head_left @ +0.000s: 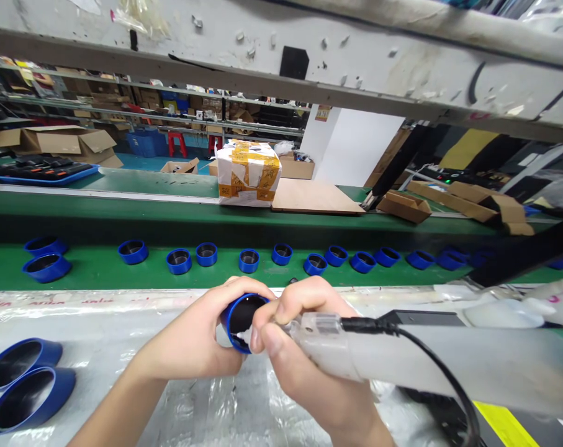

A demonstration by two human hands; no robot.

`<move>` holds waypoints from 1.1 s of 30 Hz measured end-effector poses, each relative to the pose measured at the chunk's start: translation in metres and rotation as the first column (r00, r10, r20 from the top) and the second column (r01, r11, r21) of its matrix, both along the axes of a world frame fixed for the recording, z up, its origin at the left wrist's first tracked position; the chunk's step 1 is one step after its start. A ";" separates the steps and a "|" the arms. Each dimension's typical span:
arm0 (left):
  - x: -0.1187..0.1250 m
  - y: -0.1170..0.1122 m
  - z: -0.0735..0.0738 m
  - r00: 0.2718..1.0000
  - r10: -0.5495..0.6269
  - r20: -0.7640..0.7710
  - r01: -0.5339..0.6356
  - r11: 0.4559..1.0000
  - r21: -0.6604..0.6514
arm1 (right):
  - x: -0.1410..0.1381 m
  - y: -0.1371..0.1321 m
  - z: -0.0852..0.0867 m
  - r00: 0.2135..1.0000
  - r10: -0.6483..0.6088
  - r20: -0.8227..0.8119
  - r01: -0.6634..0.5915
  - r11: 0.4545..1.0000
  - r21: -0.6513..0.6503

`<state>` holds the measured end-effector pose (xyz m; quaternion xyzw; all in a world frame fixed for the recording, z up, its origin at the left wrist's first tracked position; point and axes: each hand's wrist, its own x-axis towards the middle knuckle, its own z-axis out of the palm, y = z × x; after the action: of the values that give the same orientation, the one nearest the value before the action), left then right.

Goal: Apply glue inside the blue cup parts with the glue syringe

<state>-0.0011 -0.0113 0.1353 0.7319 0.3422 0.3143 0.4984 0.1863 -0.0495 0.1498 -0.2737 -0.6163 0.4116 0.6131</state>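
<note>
My left hand (202, 338) is wrapped round a blue ring-shaped cap (237, 315) with a dark glossy inside, held just above the plastic-covered bench. My right hand (304, 357) is closed on a translucent white pen-like tool (330, 338) with a black cable (425, 360) plugged into its rear end. The tool's tip sits at the cap's lower rim, pinched between my thumb and fingers. The tip itself is mostly hidden by my fingers.
Several blue caps (249, 261) stand in a row on the green conveyor belt (99, 270). Two larger blue caps (25, 382) lie at the bench's left. A taped parcel (247, 171), cardboard sheets and boxes sit on the far belt. A black bar (523, 257) crosses at right.
</note>
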 end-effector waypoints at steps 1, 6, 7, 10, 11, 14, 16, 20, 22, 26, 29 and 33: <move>0.001 0.000 0.000 1.000 -0.010 -0.004 0.010 1.000 -0.008 | 0.000 0.000 0.000 1.000 0.004 -0.002 -0.004 1.000 0.010; 0.005 -0.001 -0.002 0.999 -0.044 -0.002 0.044 0.999 -0.016 | -0.005 0.001 0.008 0.998 -0.015 -0.066 0.017 0.999 0.031; 0.005 0.000 -0.002 0.999 -0.046 0.001 0.046 0.999 -0.014 | -0.006 0.002 0.010 0.996 -0.027 -0.082 0.029 0.999 0.027; 0.005 0.000 -0.005 0.998 -0.055 0.011 0.055 0.998 -0.005 | -0.008 0.003 0.015 0.994 -0.042 -0.106 0.044 0.999 0.017; 0.005 0.000 -0.005 0.998 -0.057 0.008 0.057 0.998 -0.004 | -0.008 0.003 0.017 0.993 -0.038 -0.108 0.041 0.999 0.018; 0.005 0.001 -0.005 0.998 -0.060 -0.003 0.060 0.998 -0.002 | -0.007 0.004 0.017 0.993 -0.021 -0.117 0.026 0.999 0.033; 0.005 0.001 -0.005 0.998 -0.069 0.003 0.069 0.998 0.000 | -0.005 0.005 0.015 0.993 -0.021 -0.117 0.025 0.999 0.039; 0.005 0.000 -0.005 0.997 -0.072 0.008 0.072 0.997 0.009 | 0.000 0.007 0.007 0.994 -0.025 -0.111 0.031 0.998 0.046; 0.006 0.000 -0.005 0.998 -0.067 -0.006 0.067 0.997 0.027 | 0.002 0.008 0.003 0.992 -0.018 -0.122 0.024 0.999 0.046; 0.007 0.000 -0.005 0.996 -0.081 -0.022 0.082 0.996 0.041 | 0.002 0.009 0.002 0.987 0.011 -0.158 -0.006 1.000 0.028; 0.007 0.000 -0.004 0.997 -0.075 -0.002 0.075 0.997 0.032 | -0.002 0.008 0.007 0.987 0.023 -0.160 -0.018 0.999 0.035; 0.006 0.000 -0.004 0.998 -0.070 -0.004 0.070 0.997 0.029 | -0.004 0.007 0.008 0.989 0.026 -0.147 -0.020 0.999 0.045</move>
<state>0.0046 -0.0114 0.1316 0.7512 0.3126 0.3005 0.4977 0.1826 -0.0424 0.1579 -0.2220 -0.5811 0.4244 0.6580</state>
